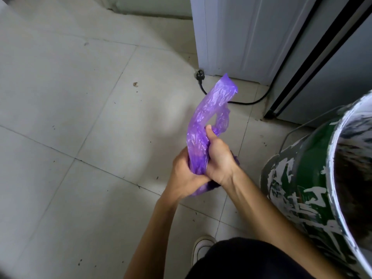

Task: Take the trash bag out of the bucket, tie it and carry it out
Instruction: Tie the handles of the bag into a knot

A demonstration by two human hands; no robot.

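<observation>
The purple trash bag (pixel 203 125) is out of the bucket, held in the air above the tiled floor (pixel 70 117), just left of the bucket. Its upper part is gathered into a long crumpled strip that rises from the hands and curves up and to the right, with a second, shorter flap hanging beside it; the bag's lower part is bunched under the hands, so its full shape and what it holds cannot be made out. The left hand (pixel 184 177) is closed around the bag from the left and below, its fingers wrapped in the plastic and mostly hidden. The right hand (pixel 218 158) is closed on the bag from the right, its thumb pressed up against the strip, the other fingers out of sight behind the plastic. The two hands touch each other around the gathered neck; whether a knot is formed there cannot be told. The bucket (pixel 314 188) stands at the right, green with white smears and a pale rim, cut off by the right and lower edges; its inside is dark and unreadable. A thin wire handle hangs at its left side. Behind it stand a pale cabinet (pixel 231 37) and a grey appliance with a black strip, both cut off at the top. A black cord (pixel 203 89) with a plug lies on the floor beyond the bag. At the bottom a white shoe (pixel 202 246) shows, partly covered by dark clothing.
</observation>
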